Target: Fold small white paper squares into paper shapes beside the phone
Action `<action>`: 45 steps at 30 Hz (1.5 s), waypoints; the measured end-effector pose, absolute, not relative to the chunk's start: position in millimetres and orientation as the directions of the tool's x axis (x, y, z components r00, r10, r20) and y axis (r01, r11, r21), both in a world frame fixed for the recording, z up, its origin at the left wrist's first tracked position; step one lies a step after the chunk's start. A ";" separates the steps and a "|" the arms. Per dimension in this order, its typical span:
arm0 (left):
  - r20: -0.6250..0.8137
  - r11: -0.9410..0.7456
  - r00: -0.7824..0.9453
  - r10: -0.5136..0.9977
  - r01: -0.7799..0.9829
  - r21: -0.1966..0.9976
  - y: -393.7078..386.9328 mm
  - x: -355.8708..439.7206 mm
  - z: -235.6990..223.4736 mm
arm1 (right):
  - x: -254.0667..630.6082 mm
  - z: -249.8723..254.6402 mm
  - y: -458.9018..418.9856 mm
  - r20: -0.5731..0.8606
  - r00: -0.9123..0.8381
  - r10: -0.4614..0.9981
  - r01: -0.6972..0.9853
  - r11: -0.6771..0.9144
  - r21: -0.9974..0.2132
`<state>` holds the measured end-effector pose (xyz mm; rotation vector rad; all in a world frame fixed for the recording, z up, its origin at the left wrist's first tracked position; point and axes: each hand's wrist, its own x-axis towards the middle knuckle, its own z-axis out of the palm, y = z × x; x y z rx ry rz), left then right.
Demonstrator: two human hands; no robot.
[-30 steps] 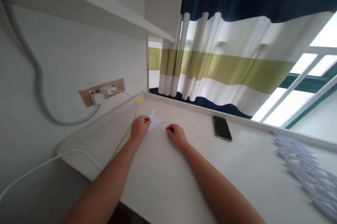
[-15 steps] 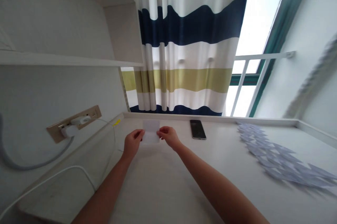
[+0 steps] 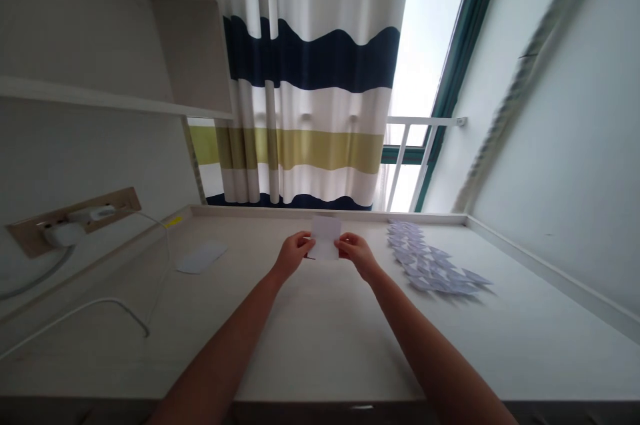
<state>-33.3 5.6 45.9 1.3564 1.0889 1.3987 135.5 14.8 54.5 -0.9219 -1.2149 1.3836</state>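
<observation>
A small white sheet of paper is held up over the far part of the white desk. My left hand pinches its left edge between thumb and fingers. On the opposite edge, my right hand grips the paper the same way. Farther left, another white paper sheet lies flat on the desk. To the right of my hands sits a cluster of folded white paper pieces, pointed and laid overlapping in rows. The phone from the earlier frame cannot be seen; the paper and hands cover that area.
A wall socket with white plugs and a cable running over the desk is at left. Above it juts a shelf. A raised rim bounds the desk's back, before a striped curtain and a window railing.
The view has turned right. Both hands have shifted right over the desk with the paper still between them. The flat sheet at left has come into sight, and the phone has dropped out of it.
</observation>
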 end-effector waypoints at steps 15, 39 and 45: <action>0.134 -0.134 -0.015 0.991 -0.203 0.970 -1.5 -12.0 3.0 | 156.4 18.0 -0.8 0.045 -0.201 0.979 -0.202 0.003 -0.979; 0.298 -0.313 0.143 0.944 0.091 0.946 -12.5 -11.2 6.4 | 150.5 9.5 -2.6 0.117 -0.282 0.952 0.089 0.148 -0.985; 0.216 -0.218 0.134 0.967 0.000 0.976 -10.8 -9.4 7.9 | 149.5 5.6 2.4 0.142 -0.217 0.966 0.002 0.146 -0.989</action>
